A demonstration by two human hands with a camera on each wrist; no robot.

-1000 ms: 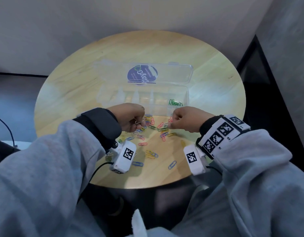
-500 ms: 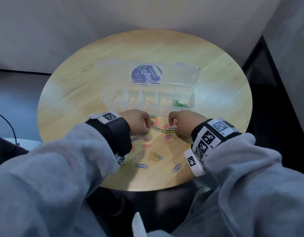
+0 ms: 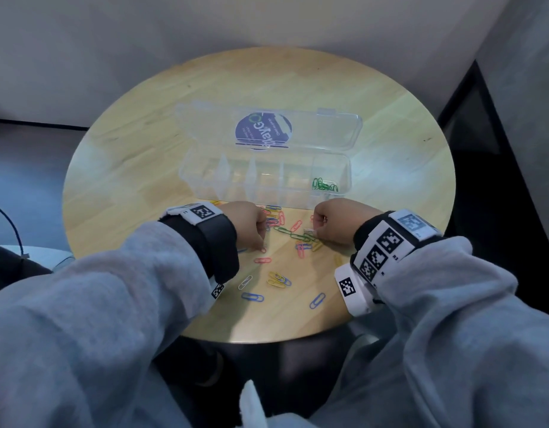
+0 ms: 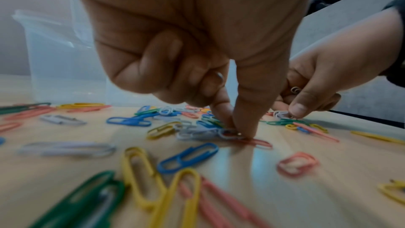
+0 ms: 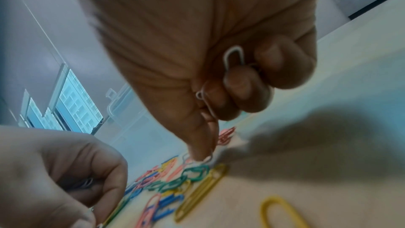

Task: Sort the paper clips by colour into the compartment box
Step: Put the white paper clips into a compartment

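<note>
Coloured paper clips (image 3: 278,278) lie scattered on the round table in front of the clear compartment box (image 3: 202,168). Its rightmost compartment holds green clips (image 3: 324,185). My left hand (image 4: 235,132) has thumb and forefinger down on the table, pinching a white clip (image 4: 228,135); in the right wrist view more white clips (image 5: 86,183) show inside its curled fingers. My right hand (image 5: 203,156) keeps white clips (image 5: 234,56) tucked in its curled fingers while its fingertip touches another white clip (image 5: 208,159) beside a chain of green ones (image 5: 175,183).
The box lid (image 3: 329,131) lies open behind the compartments. The pile is thickest between my hands, just in front of the box; loose blue (image 3: 252,297) and yellow clips (image 3: 276,282) lie nearer the table's front edge (image 3: 267,341). A dark gap runs along the right.
My left hand has turned over and dropped its fingertips from a raised hold down onto the pile. My right hand stayed low at the pile's right side.
</note>
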